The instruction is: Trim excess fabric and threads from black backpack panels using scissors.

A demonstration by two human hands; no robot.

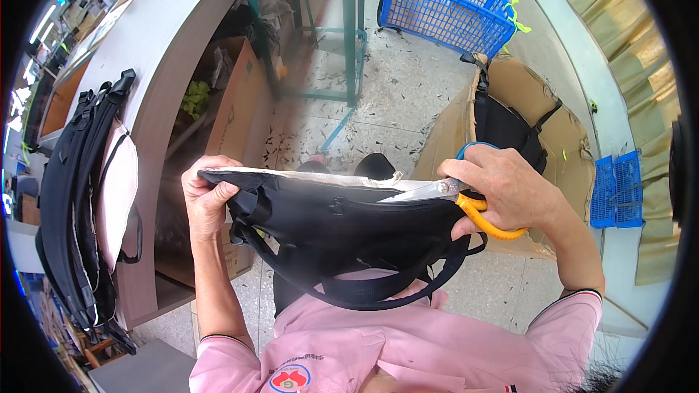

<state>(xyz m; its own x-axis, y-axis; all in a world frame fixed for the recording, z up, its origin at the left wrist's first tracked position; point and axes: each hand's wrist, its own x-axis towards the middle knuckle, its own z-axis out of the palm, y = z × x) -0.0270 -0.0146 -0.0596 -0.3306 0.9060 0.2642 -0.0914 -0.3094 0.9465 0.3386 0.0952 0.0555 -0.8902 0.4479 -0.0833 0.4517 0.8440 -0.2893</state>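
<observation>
Black fabric fills the middle of the view: a bag (342,225) held up at chest height between two bare hands, its pale lining showing along the top edge and its straps (378,284) looping down toward a pink shirt (408,349). The left hand (206,200) has its grip closed on the bag's left end, thumb over the rim. The right hand (502,189) is closed around orange-handled scissors (466,204), fingers through the handle loops, the blades lying along the bag's upper right edge where the lining meets the black cloth; whether the blades are parted cannot be told. Just behind the right hand an open cardboard box (531,124) stands on the floor with more black bags inside. A blue plastic crate (444,4) sits farther back, near a green metal frame (349,36). To the left, a curved worktop (160,44) runs past, with a stack of black bags (80,196) hanging off its near edge. Small scraps are scattered over the speckled floor (393,102).
</observation>
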